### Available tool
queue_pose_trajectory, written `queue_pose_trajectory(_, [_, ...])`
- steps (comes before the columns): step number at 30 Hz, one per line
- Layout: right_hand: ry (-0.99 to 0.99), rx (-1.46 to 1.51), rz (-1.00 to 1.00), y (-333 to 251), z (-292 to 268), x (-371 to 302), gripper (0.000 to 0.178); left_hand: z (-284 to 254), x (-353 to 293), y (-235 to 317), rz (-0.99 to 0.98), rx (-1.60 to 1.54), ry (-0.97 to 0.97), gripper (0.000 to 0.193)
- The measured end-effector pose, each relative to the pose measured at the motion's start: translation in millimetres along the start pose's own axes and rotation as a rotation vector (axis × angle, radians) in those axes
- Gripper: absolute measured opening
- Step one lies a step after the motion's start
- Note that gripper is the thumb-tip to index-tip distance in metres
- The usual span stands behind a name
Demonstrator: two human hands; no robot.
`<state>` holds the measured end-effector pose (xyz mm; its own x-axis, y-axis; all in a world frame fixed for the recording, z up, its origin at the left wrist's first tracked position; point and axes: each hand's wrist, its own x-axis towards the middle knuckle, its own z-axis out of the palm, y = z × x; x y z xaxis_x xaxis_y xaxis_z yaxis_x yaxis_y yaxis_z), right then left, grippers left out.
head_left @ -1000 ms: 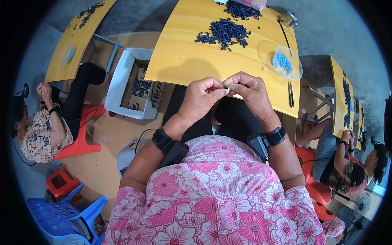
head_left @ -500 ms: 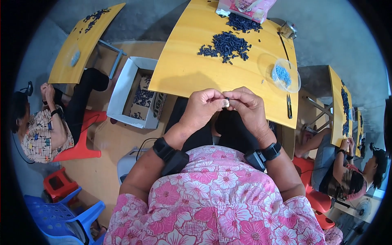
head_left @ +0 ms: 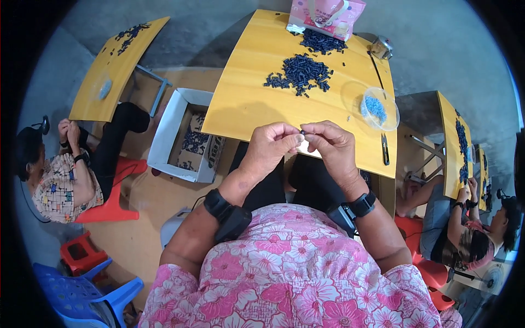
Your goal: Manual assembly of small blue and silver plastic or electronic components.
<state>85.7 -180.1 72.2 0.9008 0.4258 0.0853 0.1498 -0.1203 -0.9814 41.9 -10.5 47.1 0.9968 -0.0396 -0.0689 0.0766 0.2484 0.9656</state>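
Left hand (head_left: 268, 146) and right hand (head_left: 333, 146) nearly meet just off the near edge of the yellow table (head_left: 240, 98), thumbs and fingertips of both pinched on one small dark piece (head_left: 302, 132), its far details too small to make out. Near the table's right edge lie black snips (head_left: 385, 149), with a clear round bowl (head_left: 392, 118) of pale-blue bits (head_left: 374, 109) just beyond. Farther back, a loose heap of short dark pieces (head_left: 303, 74), then a second dark heap (head_left: 322, 42) before a pink bag (head_left: 328, 19).
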Motion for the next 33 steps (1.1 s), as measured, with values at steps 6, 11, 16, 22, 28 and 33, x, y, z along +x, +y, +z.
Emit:
queue_pose_trajectory(6, [0.057,0.080,-0.043,4.4,6.5,-5.8,0.020,0.7,0.4,5.7,-0.001,0.030,-0.015,0.012])
queue_pose_trajectory(11, [0.106,0.280,0.091,3.9,1.7,-10.9,0.021,4.9,5.0,1.8,0.010,0.021,-0.034,0.011])
queue_pose_trajectory(16, [0.020,0.144,-0.027,-4.0,-14.2,-7.6,0.020,12.6,5.0,15.3,-0.001,0.090,-0.051,0.010])
queue_pose_trajectory(22, [-0.024,0.020,-0.021,7.7,-18.4,-8.2,0.015,10.7,12.1,-5.4,-0.071,0.031,-0.136,0.012])
queue_pose_trajectory(28, [0.030,0.085,0.097,21.4,-12.4,-10.0,0.012,7.6,14.5,-17.4,-0.143,-0.016,-0.158,0.013])
queue_pose_trajectory(33, [0.044,0.060,0.204,35.7,-11.0,6.7,0.012,-0.9,24.0,-28.6,-0.072,0.064,-0.065,0.010])
